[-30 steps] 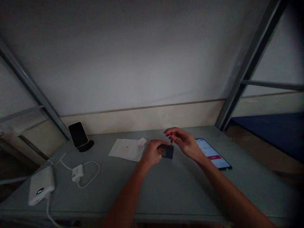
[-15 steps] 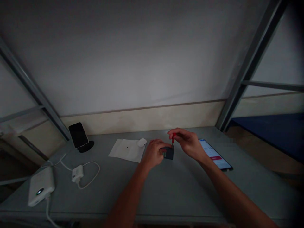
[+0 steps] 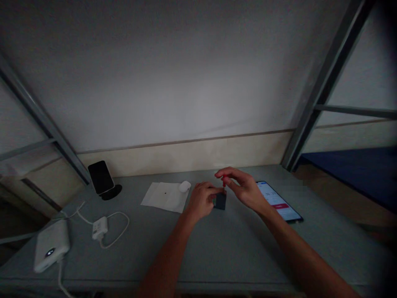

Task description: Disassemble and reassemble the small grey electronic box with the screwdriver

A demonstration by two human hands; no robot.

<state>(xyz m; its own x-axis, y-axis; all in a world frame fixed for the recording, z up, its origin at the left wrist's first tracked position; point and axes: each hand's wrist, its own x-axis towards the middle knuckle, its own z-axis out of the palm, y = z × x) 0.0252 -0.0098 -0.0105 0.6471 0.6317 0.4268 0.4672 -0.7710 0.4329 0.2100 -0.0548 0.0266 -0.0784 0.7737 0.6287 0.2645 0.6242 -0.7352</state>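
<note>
A small dark rectangular device [image 3: 220, 201] with a greenish patch lies on the grey table, partly covered by fingers. My left hand [image 3: 201, 200] is closed on its left side and upper edge. Above the device's far right corner, my right hand [image 3: 243, 188] pinches the red handle of a small screwdriver [image 3: 224, 181], held upright. The screwdriver's tip points down at that corner, close to my left fingertips; whether it touches is too small to tell.
White paper [image 3: 164, 197] with a small dark speck and a white round item [image 3: 185, 186] lies left. A lit phone [image 3: 281, 203] is at right. Farther left are a dark-screened device on a stand [image 3: 101, 178], a white adapter [image 3: 100, 228] with cable, and a white power bank [image 3: 52, 244].
My right fingers have shifted slightly left around the screwdriver handle. My left hand and the dark device stay nearly in place; the whole view has moved a little.
</note>
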